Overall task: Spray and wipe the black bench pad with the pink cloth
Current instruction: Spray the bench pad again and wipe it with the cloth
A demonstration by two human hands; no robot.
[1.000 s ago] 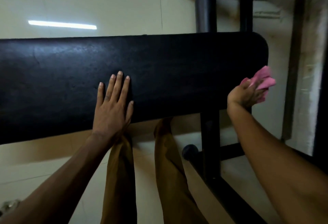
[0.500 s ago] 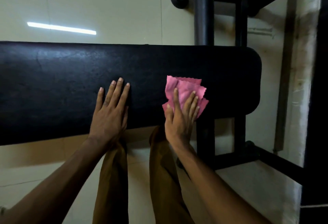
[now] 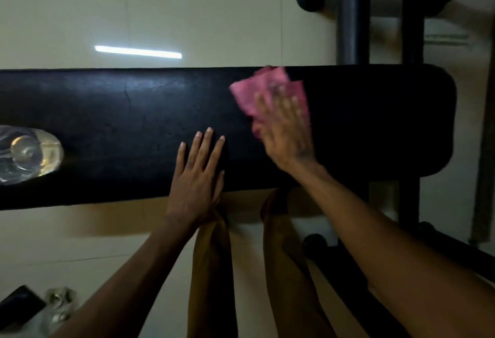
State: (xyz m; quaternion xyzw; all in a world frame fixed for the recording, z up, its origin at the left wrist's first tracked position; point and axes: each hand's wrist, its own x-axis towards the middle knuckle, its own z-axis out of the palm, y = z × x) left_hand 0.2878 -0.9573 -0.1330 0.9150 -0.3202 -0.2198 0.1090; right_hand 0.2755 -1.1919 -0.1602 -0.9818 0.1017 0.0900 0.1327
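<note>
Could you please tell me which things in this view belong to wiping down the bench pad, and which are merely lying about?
Part of the job:
black bench pad
pink cloth, pressed flat on the pad under the right hand
left hand, flat on the pad
clear bottle lying on the pad, possibly the sprayer

Lying about:
dark object and crumpled clear item on the floor

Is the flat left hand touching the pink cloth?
Apart. The head view shows bare black bench pad between left hand and pink cloth.
</note>
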